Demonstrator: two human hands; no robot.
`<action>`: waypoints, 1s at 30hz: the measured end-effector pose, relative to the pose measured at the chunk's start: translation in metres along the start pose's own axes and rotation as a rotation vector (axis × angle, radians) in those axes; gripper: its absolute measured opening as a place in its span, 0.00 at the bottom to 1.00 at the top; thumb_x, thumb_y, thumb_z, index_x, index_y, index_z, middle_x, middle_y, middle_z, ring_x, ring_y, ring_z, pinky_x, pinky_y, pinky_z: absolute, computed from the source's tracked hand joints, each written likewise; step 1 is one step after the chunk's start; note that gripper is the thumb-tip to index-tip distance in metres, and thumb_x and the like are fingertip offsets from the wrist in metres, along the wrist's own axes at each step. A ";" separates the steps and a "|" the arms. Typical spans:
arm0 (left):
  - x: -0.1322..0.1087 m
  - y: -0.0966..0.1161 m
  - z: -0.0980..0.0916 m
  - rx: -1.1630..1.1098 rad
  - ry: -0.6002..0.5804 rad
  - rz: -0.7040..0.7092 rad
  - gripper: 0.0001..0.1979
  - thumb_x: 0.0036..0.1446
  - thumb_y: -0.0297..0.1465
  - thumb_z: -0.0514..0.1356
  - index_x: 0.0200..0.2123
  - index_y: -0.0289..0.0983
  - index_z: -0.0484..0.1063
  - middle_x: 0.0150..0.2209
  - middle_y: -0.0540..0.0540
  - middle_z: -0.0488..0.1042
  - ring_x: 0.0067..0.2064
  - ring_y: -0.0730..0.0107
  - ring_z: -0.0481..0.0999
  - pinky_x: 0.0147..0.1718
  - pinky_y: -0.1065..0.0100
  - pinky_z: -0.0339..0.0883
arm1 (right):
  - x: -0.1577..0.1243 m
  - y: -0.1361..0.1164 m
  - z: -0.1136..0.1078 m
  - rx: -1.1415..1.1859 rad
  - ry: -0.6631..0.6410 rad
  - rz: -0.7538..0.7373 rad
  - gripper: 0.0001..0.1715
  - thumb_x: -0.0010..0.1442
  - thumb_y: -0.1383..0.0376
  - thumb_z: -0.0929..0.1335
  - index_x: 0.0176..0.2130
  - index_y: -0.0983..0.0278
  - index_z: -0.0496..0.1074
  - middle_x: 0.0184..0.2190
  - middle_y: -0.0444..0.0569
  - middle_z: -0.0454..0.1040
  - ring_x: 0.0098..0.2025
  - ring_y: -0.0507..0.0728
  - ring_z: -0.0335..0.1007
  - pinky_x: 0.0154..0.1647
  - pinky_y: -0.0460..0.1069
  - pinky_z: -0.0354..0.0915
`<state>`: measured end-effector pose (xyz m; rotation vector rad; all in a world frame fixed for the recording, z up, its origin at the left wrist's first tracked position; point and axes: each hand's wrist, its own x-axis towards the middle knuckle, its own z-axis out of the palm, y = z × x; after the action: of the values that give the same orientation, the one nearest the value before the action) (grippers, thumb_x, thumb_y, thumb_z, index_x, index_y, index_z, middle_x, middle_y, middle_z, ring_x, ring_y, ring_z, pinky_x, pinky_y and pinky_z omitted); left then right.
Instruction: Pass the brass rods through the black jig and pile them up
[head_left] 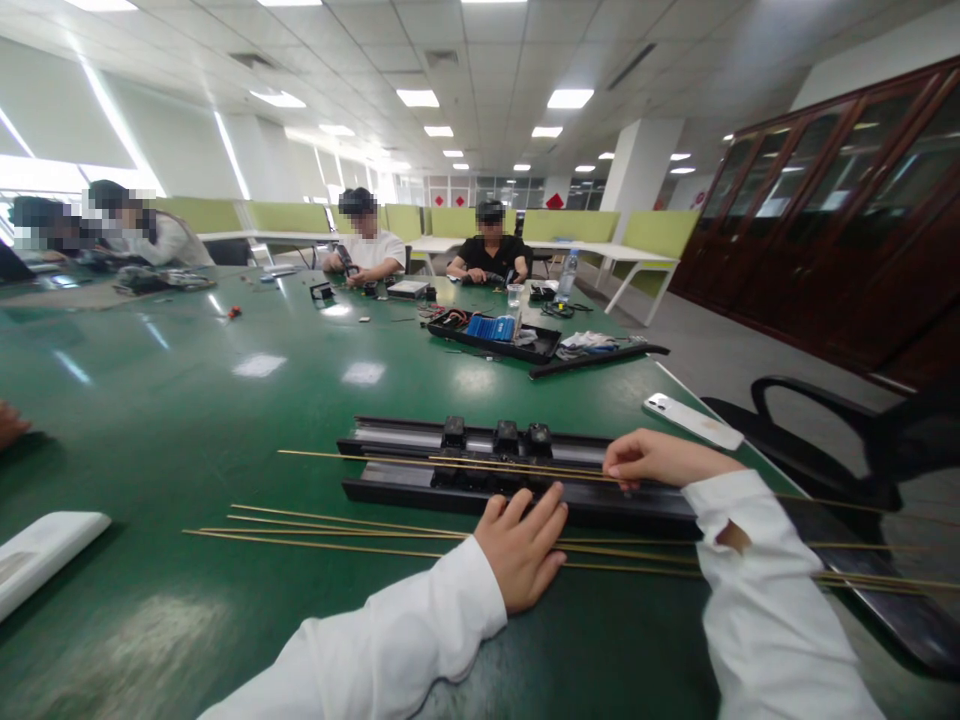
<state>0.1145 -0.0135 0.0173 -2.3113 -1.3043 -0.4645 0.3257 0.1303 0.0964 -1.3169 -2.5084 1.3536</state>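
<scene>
Two long black channel rails [405, 490] lie side by side across the green table [187, 420], with several small black blocks [506, 434] set along them. My right hand [656, 460] is closed in a pinch on thin brass rods [360, 456] that stretch leftward above the rails. Palm down and fingers spread, my left hand [521, 548] is by the front wall of the nearer rail. Beneath that hand pass several more loose brass rods [322, 535], lying on the table. Whether its fingertips touch the rail I cannot tell.
A white phone [694, 420] lies near the right table edge, by a black chair [825, 430]. Farther back are a black tray [495, 345] with a blue part, a black strip [600, 360] and a bottle [568, 275]. Several people sit beyond. Another person's hand [11, 425] shows at left.
</scene>
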 end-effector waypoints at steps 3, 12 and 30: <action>-0.001 -0.001 0.000 0.003 0.003 0.007 0.24 0.59 0.42 0.44 0.56 0.40 0.56 0.61 0.50 0.50 0.49 0.62 0.59 0.40 0.63 0.54 | -0.002 -0.002 -0.003 -0.044 0.024 0.008 0.19 0.43 0.53 0.67 0.26 0.67 0.71 0.22 0.48 0.72 0.26 0.53 0.67 0.31 0.48 0.62; 0.000 0.000 0.000 -0.042 -0.035 0.000 0.24 0.60 0.41 0.42 0.57 0.38 0.55 0.62 0.51 0.48 0.50 0.62 0.58 0.41 0.62 0.53 | 0.004 -0.018 0.001 -0.196 0.099 -0.062 0.20 0.48 0.53 0.65 0.32 0.67 0.73 0.29 0.49 0.75 0.32 0.56 0.68 0.34 0.47 0.61; 0.001 0.002 0.003 -0.034 -0.040 0.006 0.24 0.60 0.41 0.42 0.57 0.38 0.55 0.62 0.51 0.47 0.50 0.61 0.58 0.41 0.62 0.53 | 0.020 -0.038 0.025 -0.122 0.035 -0.112 0.14 0.47 0.59 0.64 0.26 0.67 0.71 0.19 0.47 0.70 0.23 0.52 0.64 0.26 0.46 0.60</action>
<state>0.1170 -0.0122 0.0154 -2.3637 -1.3169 -0.4437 0.2780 0.1165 0.0995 -1.1863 -2.6345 1.1632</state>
